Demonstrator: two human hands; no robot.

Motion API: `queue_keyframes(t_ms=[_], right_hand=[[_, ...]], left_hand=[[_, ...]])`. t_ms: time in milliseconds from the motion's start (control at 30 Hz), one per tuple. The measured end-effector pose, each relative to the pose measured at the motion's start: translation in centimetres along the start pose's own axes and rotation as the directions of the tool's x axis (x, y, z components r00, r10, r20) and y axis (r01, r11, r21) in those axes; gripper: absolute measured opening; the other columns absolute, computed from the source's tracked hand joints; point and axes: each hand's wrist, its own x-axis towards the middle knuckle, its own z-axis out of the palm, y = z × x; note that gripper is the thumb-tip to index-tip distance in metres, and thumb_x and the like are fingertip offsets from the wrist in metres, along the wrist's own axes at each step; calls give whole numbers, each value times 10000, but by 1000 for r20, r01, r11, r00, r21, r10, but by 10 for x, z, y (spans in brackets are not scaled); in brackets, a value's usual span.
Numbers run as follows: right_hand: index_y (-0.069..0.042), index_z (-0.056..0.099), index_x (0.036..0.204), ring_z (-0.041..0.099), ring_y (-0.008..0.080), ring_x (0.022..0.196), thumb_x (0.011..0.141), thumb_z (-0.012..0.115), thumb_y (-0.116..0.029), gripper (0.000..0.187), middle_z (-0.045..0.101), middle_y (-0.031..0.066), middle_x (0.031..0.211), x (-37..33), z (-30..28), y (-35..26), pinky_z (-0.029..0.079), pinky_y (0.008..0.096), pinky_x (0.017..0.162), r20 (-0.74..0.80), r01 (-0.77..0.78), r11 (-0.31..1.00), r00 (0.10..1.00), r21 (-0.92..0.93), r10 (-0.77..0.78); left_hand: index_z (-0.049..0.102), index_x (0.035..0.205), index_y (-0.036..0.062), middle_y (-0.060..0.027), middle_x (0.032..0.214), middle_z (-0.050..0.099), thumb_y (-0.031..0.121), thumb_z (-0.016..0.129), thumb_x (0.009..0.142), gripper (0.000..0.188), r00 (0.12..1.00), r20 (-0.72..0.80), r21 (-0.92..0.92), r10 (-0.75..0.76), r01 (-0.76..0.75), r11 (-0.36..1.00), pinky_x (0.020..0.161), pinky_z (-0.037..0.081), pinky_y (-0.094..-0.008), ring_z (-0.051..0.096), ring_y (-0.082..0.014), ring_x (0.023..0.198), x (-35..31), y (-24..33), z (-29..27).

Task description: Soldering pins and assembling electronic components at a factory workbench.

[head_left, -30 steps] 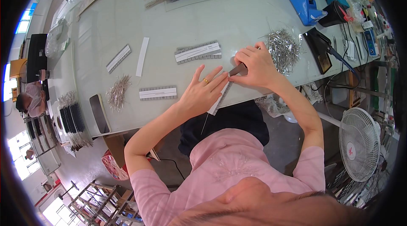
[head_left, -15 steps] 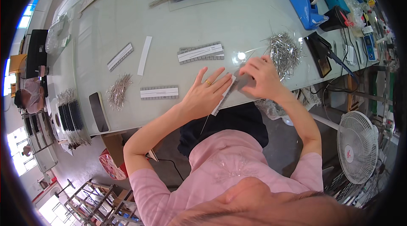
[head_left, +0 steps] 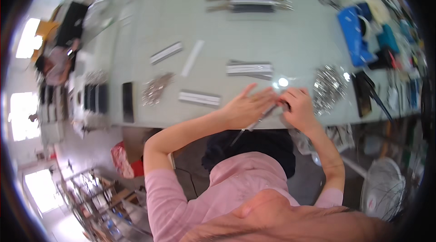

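At the table's near edge, my left hand (head_left: pixel 249 108) lies with fingers stretched out along a narrow grey-and-white strip (head_left: pixel 262 117), partly covering it. A thin wire (head_left: pixel 236 138) sticks out from the strip's near end, over my lap. My right hand (head_left: pixel 299 108) is curled by the strip's far end, its fingertips close to my left fingertips. Something dark shows between its fingers, too blurred to name. To the right of that hand lies a loose pile of shiny silver wires (head_left: pixel 329 91). Left of my hands are grey strips with white bands, one (head_left: pixel 200 98) closest.
Overlapping strips (head_left: pixel 250 68), another strip (head_left: pixel 166 52), a white slip (head_left: pixel 193 58), a smaller wire pile (head_left: pixel 156 90) and a dark phone (head_left: pixel 128 102) lie on the table. Banded wire bundles (head_left: pixel 252 1) sit farther back. A blue tape dispenser (head_left: pixel 354 37) and a fan (head_left: pixel 383 187) stand right.
My whole view has shifted, so the table's things appear farther right and lower. My right hand has drawn closer to my left fingertips. My left hand stays flat on the strip.
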Motion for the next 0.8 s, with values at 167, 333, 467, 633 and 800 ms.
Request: queue_keyframes(t_ms=[167,333,467,633,800], right_hand=[[-70,616,878,561,316,825,787,671,-62,107,590,86,855,-10,1,3,411,423,776,16,56,997,998,-53,-55],[-65,602,878,572,294,802,800,670,-43,106,563,78,836,-20,-16,-2,398,412,770,44,52,990,998,-133,-47],[-93,614,878,592,272,823,749,664,-32,151,573,60,848,-11,-3,-6,399,398,770,48,116,991,992,-72,-112],[-120,584,838,598,203,799,726,662,-30,164,542,15,809,-18,2,-11,390,363,774,29,107,993,994,-52,-105],[-137,571,822,584,190,758,731,656,-23,168,511,1,775,-31,-3,-20,381,348,765,40,69,995,997,-75,-66]], left_hand=[[485,1447,59,-82,1539,441,250,571,879,606,998,-44,136,47,-41,990,1200,117,-549,267,-224,1507,2,6,7],[542,1398,51,-79,1523,462,240,571,853,578,982,-129,139,141,-123,983,1204,120,-543,282,-234,1501,14,9,12],[490,1434,53,-72,1543,432,242,573,861,609,998,-31,158,50,-45,986,1206,123,-525,278,-216,1503,1,4,4],[400,1500,63,-67,1588,360,217,561,884,655,999,49,69,12,-16,998,1203,128,-520,260,-195,1507,0,-3,-3],[462,1451,30,-71,1550,416,241,536,946,552,997,-30,44,68,-66,997,1197,196,-497,303,-213,1485,6,-3,-1]])
